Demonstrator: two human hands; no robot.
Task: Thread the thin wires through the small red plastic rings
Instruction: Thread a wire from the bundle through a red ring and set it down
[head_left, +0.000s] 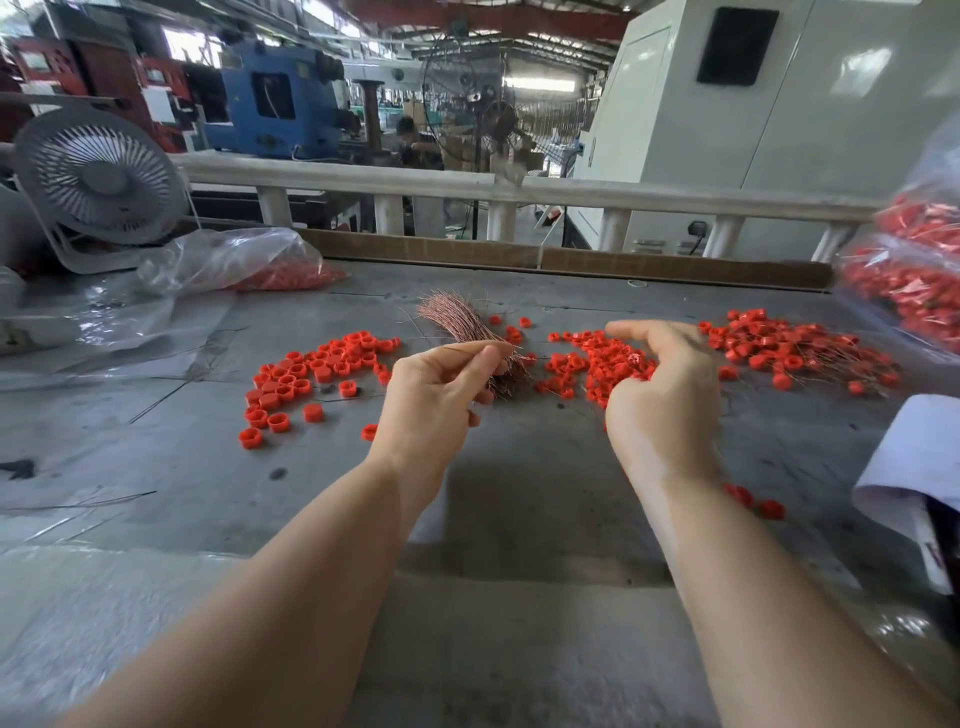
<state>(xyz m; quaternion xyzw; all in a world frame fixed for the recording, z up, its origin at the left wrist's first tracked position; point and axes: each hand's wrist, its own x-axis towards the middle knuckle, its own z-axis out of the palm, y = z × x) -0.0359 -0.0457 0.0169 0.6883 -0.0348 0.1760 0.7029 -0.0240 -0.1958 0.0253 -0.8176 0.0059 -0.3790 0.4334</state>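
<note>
Both forearms come into view from the bottom edge, bare from the lower corners up to the wrists: no sleeve, cuff or glove shows on either. The left hand (434, 395) is bare, with no ring, watch, strap or bandage at the wrist. The right hand (662, 400) is bare too, and its wrist carries nothing. The nails, where the thumbs show them, look short and unpainted, though the picture is too soft there to be sure. Both forearms are slim and smooth, without marks or tattoos on the sides that face the camera.
</note>
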